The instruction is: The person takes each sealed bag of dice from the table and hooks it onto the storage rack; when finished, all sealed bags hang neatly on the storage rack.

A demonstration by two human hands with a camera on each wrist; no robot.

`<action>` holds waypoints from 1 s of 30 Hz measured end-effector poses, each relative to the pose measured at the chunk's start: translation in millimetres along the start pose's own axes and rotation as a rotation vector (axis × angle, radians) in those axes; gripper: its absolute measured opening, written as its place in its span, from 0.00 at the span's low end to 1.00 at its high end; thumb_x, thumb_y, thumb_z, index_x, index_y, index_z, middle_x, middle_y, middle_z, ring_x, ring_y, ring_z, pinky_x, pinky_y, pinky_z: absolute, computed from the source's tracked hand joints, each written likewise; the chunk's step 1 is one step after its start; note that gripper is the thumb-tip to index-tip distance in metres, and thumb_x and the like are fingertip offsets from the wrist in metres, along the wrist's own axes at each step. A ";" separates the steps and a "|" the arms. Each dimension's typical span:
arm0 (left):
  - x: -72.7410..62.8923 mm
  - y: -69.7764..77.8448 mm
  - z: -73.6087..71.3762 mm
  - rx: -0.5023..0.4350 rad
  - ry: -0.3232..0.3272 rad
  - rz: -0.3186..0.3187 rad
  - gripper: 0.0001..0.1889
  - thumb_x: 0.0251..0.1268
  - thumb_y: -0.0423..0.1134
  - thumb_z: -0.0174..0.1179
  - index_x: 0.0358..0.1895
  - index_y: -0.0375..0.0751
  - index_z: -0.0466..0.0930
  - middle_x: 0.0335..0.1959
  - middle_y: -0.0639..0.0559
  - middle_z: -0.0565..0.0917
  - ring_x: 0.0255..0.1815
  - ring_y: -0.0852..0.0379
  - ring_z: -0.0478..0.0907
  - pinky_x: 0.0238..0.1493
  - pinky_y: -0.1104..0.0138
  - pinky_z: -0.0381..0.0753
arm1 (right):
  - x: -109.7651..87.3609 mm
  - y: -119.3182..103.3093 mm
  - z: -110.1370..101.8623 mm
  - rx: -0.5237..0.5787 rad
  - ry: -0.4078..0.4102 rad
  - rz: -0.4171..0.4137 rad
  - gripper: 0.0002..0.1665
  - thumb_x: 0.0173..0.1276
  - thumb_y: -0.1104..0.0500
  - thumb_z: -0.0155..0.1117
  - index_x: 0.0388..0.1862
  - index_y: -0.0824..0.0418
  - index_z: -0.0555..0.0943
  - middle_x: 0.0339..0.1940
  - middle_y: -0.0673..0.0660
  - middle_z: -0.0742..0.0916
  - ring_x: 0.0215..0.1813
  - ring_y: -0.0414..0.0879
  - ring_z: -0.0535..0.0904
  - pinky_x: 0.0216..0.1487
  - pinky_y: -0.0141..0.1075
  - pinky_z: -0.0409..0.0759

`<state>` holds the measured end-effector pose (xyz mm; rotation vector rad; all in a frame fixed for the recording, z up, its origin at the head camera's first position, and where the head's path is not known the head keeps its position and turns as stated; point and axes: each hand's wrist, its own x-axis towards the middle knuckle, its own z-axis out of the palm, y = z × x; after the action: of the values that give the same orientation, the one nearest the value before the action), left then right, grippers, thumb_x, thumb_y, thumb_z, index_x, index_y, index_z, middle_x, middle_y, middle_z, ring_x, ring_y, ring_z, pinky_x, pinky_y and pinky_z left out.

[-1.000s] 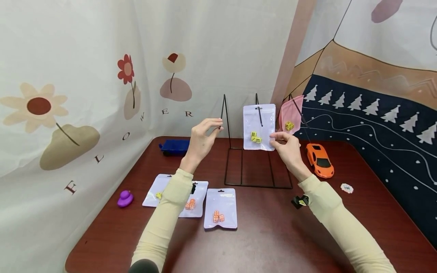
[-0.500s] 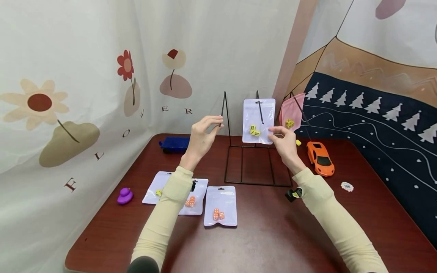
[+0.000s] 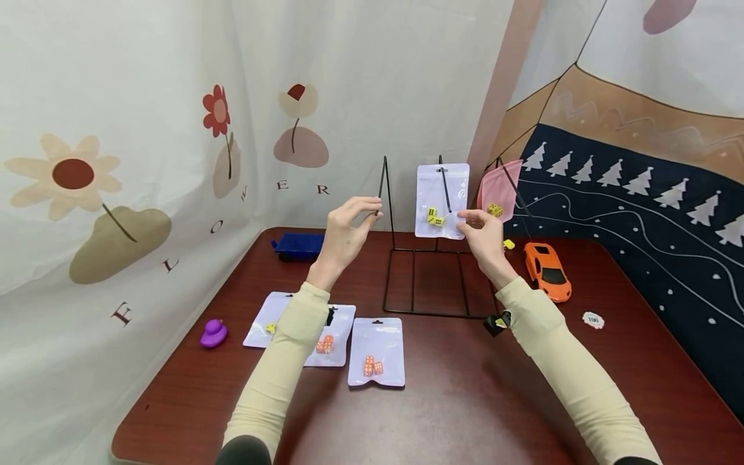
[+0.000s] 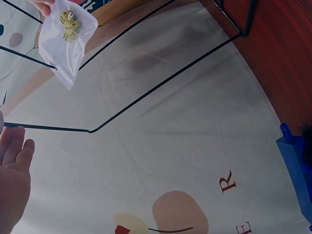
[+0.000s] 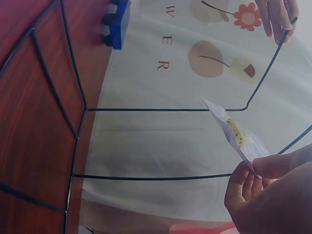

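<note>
A white zip bag of yellow dice hangs on the middle hook of a black wire rack, the hook passing through its top hole. My right hand pinches the bag's lower right edge between thumb and fingers; the right wrist view shows this grip on the bag from the side. At the rack's left hook, my left hand pinches the rod's front end. On the right hook hangs a pink bag with yellow dice.
Three white bags with dice lie in front, one right of the others, which my left sleeve partly covers. Around stand a purple duck, a blue toy trailer, an orange toy car and a poker chip.
My right hand has moved the white bag farther back along the middle hook, and it sits higher in the head view. My left hand has stayed at the left hook's end.
</note>
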<state>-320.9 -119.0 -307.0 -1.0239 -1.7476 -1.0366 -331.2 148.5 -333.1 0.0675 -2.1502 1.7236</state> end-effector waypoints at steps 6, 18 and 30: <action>0.9 0.5 -0.3 0.001 0.007 0.011 0.11 0.55 0.23 0.65 0.42 0.32 0.84 0.44 0.42 0.83 0.45 0.50 0.81 0.51 0.67 0.79 | 7.7 0.2 1.0 0.005 0.003 0.005 0.13 0.63 0.70 0.62 0.48 0.70 0.81 0.44 0.62 0.81 0.40 0.44 0.73 0.35 0.26 0.72; -1.5 2.3 0.1 0.010 0.000 0.012 0.11 0.54 0.23 0.66 0.42 0.32 0.84 0.44 0.41 0.83 0.45 0.49 0.82 0.50 0.67 0.79 | 14.5 3.1 7.5 0.060 0.021 0.012 0.15 0.64 0.72 0.61 0.49 0.72 0.80 0.43 0.63 0.80 0.38 0.43 0.73 0.32 0.25 0.72; 0.0 2.6 0.2 0.025 -0.008 0.023 0.11 0.55 0.24 0.65 0.42 0.32 0.84 0.43 0.41 0.83 0.45 0.50 0.82 0.50 0.68 0.79 | 12.6 6.0 3.6 0.084 0.014 0.021 0.19 0.65 0.71 0.59 0.55 0.70 0.78 0.50 0.67 0.81 0.42 0.43 0.76 0.35 0.24 0.75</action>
<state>-318.5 -118.0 -306.5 -1.0314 -1.7475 -0.9958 -345.5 149.0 -335.2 0.0551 -2.0751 1.8211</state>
